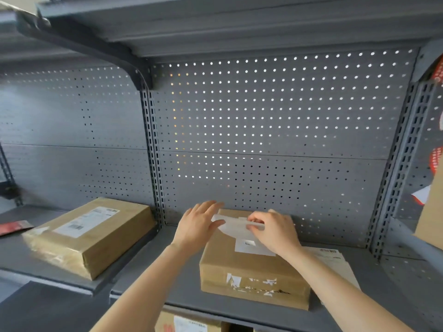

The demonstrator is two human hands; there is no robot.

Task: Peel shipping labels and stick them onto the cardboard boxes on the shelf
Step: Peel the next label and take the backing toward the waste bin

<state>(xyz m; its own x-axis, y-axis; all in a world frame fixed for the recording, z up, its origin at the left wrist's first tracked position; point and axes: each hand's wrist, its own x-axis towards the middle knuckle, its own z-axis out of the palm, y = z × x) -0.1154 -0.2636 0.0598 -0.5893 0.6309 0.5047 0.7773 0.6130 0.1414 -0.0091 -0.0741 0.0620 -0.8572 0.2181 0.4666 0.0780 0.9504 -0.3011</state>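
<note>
A brown cardboard box [251, 271] sits on the grey metal shelf [182, 283] in front of me, with a small white sticker on its top and torn label scraps on its front. Both hands hold a white shipping label [236, 227] over the far part of the box top. My left hand [200, 224] pinches the label's left end, fingers spread. My right hand [273, 230] grips its right end between thumb and fingers. A second, larger box [96, 236] with a label on it lies on the shelf to the left.
Loose label sheets [335, 262] lie on the shelf right of the box, partly under my right arm. A perforated grey back panel [263, 128] closes the shelf. Another box [431, 212] stands at the far right edge. More boxes [189, 323] show on the shelf below.
</note>
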